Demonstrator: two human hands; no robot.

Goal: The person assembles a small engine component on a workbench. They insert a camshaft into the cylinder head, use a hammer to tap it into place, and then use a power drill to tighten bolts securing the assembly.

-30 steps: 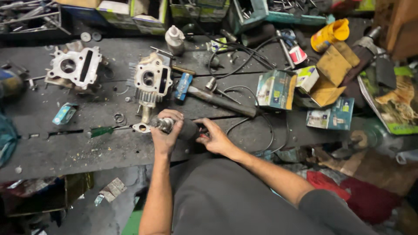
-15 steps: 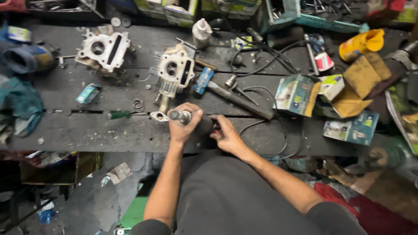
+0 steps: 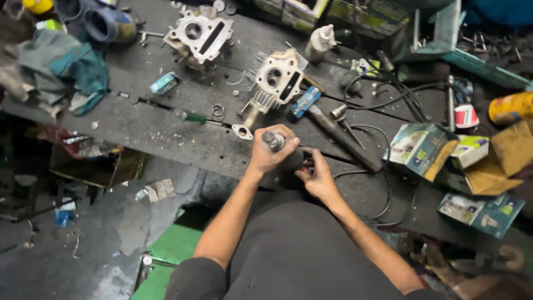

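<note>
Gripping the dark cylindrical tool (image 3: 284, 154) upright, my left hand (image 3: 270, 151) clenched its body at the workbench (image 3: 161, 130) edge; my right hand (image 3: 318, 179) pinched its lower end just beside, nearer me.

Left hand (image 3: 270, 151) fisted, knuckles up; right hand (image 3: 316, 176) beside it, fingers curled.

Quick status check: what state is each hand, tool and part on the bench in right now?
left hand: closed around a round metal part
right hand: fingers on a small dark piece, hidden
cylinder head: lying on bench, untouched
second engine casting: lying flat, untouched
green-handled screwdriver: lying loose
white bottle: upright
open carton: flap open
</note>
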